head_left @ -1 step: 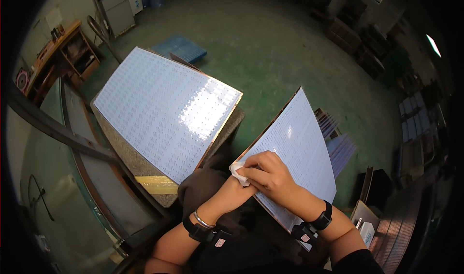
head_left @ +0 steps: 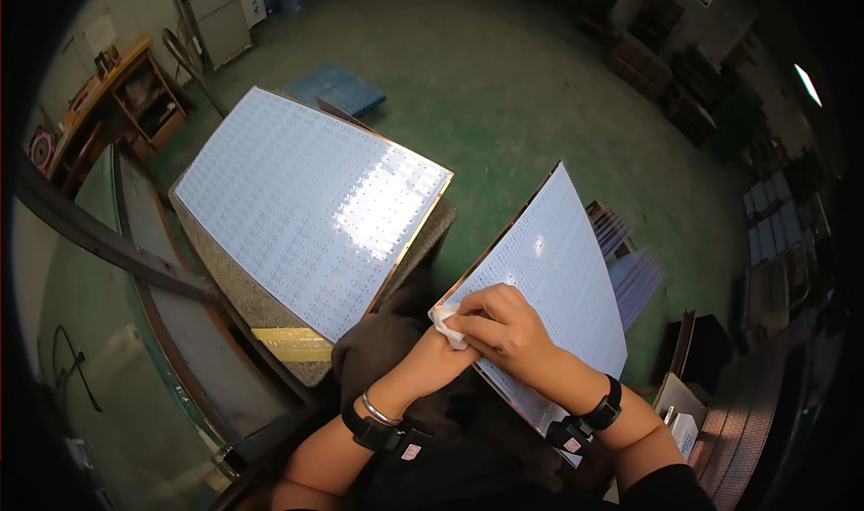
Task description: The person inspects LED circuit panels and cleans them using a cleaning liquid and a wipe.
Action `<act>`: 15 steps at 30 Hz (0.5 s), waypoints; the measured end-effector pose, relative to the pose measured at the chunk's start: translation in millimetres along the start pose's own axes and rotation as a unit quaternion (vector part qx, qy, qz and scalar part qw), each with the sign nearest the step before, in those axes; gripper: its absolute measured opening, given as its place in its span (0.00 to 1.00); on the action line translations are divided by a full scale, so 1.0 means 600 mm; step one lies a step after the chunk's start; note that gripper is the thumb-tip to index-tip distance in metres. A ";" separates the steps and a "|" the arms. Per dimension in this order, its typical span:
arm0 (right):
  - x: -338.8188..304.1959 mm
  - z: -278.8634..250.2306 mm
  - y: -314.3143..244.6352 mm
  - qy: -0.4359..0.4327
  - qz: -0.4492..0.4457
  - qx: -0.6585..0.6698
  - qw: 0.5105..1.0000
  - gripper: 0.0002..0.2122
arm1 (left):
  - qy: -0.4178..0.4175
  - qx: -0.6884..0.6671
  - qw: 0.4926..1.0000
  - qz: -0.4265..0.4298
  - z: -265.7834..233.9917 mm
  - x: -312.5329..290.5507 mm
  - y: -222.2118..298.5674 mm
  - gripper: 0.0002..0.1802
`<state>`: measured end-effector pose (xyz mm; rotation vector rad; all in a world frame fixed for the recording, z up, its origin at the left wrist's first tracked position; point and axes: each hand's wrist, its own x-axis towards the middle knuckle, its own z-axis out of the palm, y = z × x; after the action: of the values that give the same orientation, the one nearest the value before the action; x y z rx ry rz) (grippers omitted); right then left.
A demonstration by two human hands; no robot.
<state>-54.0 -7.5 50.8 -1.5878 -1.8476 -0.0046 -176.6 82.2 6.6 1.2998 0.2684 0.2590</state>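
Observation:
My right hand (head_left: 511,331) is closed, its thumb and fingers pinching a crumpled white cloth or tissue (head_left: 447,324). The cloth lies against the near-left edge of a tilted, light blue panel (head_left: 558,259) covered in rows of tiny marks, with a copper-coloured rim. Close beside it, my left hand (head_left: 434,364) reaches to the same edge under the right hand. Its fingers are hidden by the cloth and the right hand, so its hold cannot be made out. Another such panel (head_left: 297,205) lies at the left on a speckled block-like support (head_left: 216,268).
Yellow tape (head_left: 292,343) crosses the support's near end. A blue pallet-like slab (head_left: 337,90) lies on the green floor beyond. At the left are a dark metal bar (head_left: 99,232) and a glass-like sheet (head_left: 99,358). Stacked thin strips (head_left: 634,286) stand behind the right panel.

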 end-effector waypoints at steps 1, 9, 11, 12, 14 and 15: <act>-0.004 -0.003 0.000 -0.010 0.001 0.002 1.000 0.15 | 0.002 0.001 1.000 0.001 0.000 -0.003 0.001 0.15; -0.002 -0.003 -0.011 0.001 0.015 -0.006 1.000 0.14 | 0.001 0.020 1.000 0.002 0.007 -0.004 0.001 0.17; -0.010 0.000 -0.007 -0.013 0.024 0.008 1.000 0.14 | 0.001 0.044 0.999 -0.006 0.004 -0.006 0.002 0.16; -0.005 0.000 -0.004 -0.008 0.019 0.000 1.000 0.14 | -0.002 0.069 0.998 -0.013 0.003 -0.005 0.003 0.15; 0.003 -0.004 -0.009 -0.008 0.023 -0.010 1.000 0.13 | 0.004 0.036 0.999 0.002 0.008 0.003 0.008 0.14; 0.014 -0.002 -0.011 -0.002 0.019 -0.019 1.000 0.12 | 0.012 0.007 1.000 0.020 0.012 0.004 0.007 0.14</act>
<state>-59.1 -2.3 58.9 -1.6496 -1.8298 -0.0209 -172.0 77.7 12.3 1.3167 0.2657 0.3075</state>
